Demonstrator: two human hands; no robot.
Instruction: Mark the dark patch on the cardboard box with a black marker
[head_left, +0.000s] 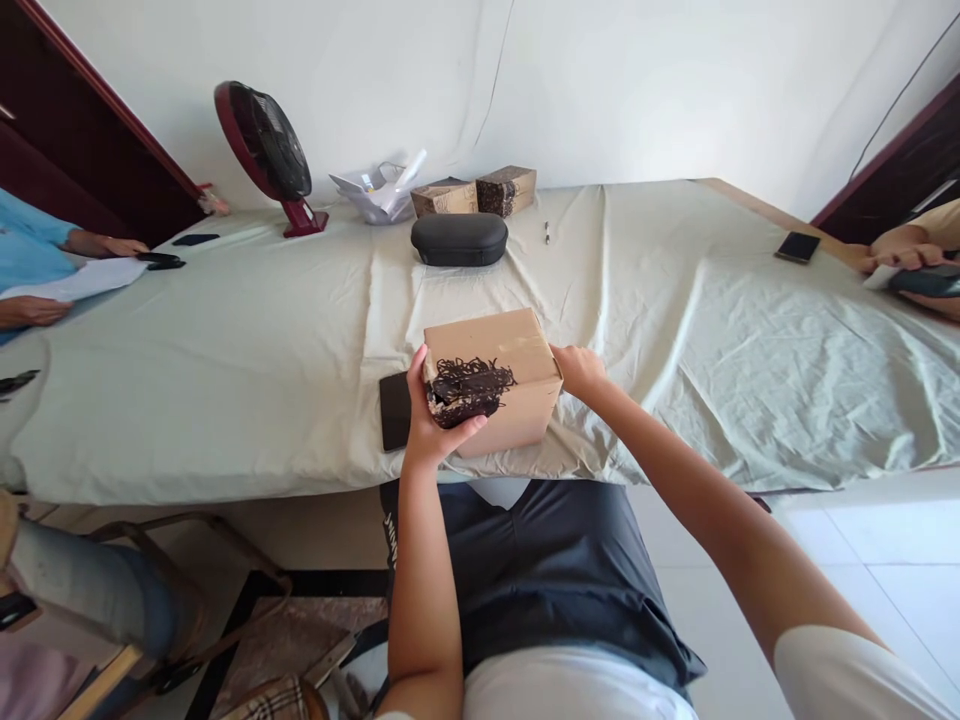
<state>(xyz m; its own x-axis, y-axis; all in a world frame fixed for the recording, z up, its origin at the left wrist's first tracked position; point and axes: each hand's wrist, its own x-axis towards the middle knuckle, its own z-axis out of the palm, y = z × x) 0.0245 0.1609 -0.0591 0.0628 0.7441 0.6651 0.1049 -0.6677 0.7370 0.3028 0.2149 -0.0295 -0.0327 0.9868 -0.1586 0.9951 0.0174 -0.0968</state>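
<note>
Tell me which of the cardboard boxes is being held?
The plain box at the table's near edge, gripped by the left hand and right hand. The two patterned boxes sit untouched by the far wall.

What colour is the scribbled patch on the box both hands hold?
Black, over plain brown cardboard box; shows in the head view, beside the left hand.

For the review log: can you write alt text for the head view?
Both hands grip a cardboard box scribbled with black, left hand and right hand at its ends, on a cloth-covered table. Behind it lie a black case and a red fan.
</note>
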